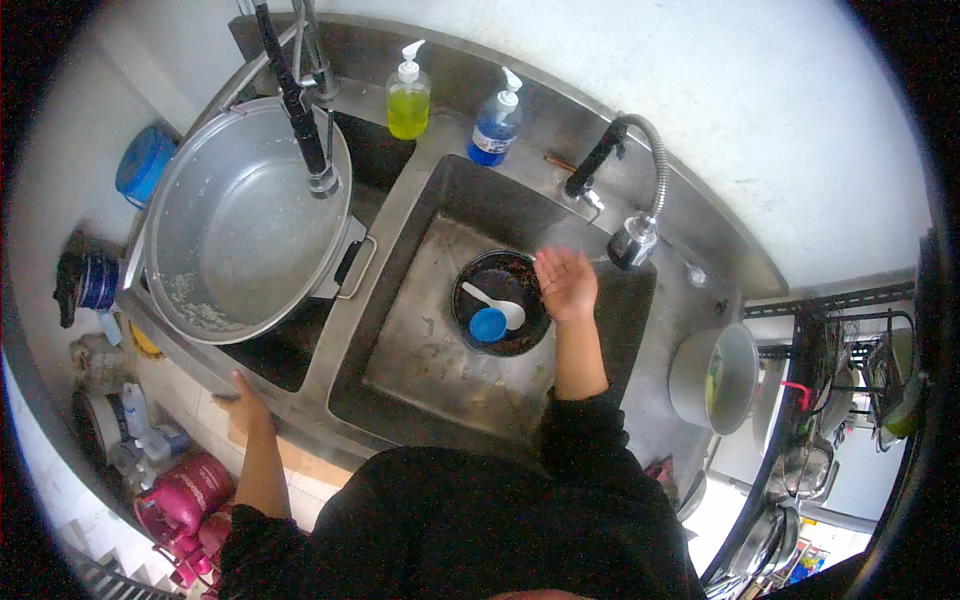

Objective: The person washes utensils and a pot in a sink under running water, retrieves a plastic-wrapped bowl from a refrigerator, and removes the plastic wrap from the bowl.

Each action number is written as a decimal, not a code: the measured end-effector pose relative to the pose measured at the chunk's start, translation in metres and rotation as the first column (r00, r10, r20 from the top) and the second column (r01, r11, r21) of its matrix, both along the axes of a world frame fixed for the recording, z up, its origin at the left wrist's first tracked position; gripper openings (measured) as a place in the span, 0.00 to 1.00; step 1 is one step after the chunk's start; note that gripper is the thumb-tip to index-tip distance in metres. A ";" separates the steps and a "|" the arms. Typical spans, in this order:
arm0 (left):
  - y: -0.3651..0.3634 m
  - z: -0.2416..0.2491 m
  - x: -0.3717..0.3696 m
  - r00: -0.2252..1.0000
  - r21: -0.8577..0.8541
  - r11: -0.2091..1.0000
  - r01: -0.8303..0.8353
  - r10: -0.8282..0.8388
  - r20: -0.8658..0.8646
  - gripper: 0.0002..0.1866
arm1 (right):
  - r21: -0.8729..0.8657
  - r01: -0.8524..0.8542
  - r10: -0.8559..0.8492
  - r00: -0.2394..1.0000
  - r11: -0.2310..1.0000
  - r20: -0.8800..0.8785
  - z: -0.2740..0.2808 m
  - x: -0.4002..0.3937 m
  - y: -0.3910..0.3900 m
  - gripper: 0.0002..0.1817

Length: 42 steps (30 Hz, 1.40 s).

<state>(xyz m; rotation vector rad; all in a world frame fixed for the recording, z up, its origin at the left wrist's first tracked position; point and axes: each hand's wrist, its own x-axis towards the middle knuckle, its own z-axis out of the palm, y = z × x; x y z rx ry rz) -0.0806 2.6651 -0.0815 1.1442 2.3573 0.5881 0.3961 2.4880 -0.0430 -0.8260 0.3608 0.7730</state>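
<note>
My right hand (568,287), palm turned up and fingers stretched out, is over the right sink basin (425,385). Its fingertips overlap the rim of a dark round pan (470,340) with a stained inside. In that pan lie a white spoon (512,314) and a small blue cup (487,325). By the front edge of the counter is my left hand (243,405), thumb and fingers apart, with nothing seen in it. A large metal pot (265,215) with white bits inside rests over the left basin, beyond my left hand.
A yellow-green soap bottle (408,110) and a blue one (495,130) stand behind the basins. One spray faucet (633,240) curves over the right side, another (310,150) hangs over the pot. A deep metal pot (715,380) sits at right, a pink gas cylinder (190,492) lower left.
</note>
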 end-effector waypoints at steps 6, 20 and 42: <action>0.002 -0.010 -0.009 1.000 0.008 1.000 0.009 -0.009 0.002 0.50 | 0.036 -0.246 0.231 0.945 0.969 0.233 0.058 -0.025 0.010 0.22; -0.003 -0.002 -0.008 0.995 0.044 0.997 0.062 -0.066 0.074 0.53 | -0.137 0.908 0.779 -0.253 0.396 0.574 0.162 0.018 0.105 0.29; -0.009 -0.001 -0.012 0.993 0.078 0.994 0.073 -0.080 0.087 0.53 | -0.343 0.939 0.933 0.102 0.024 0.344 0.119 0.022 0.097 0.28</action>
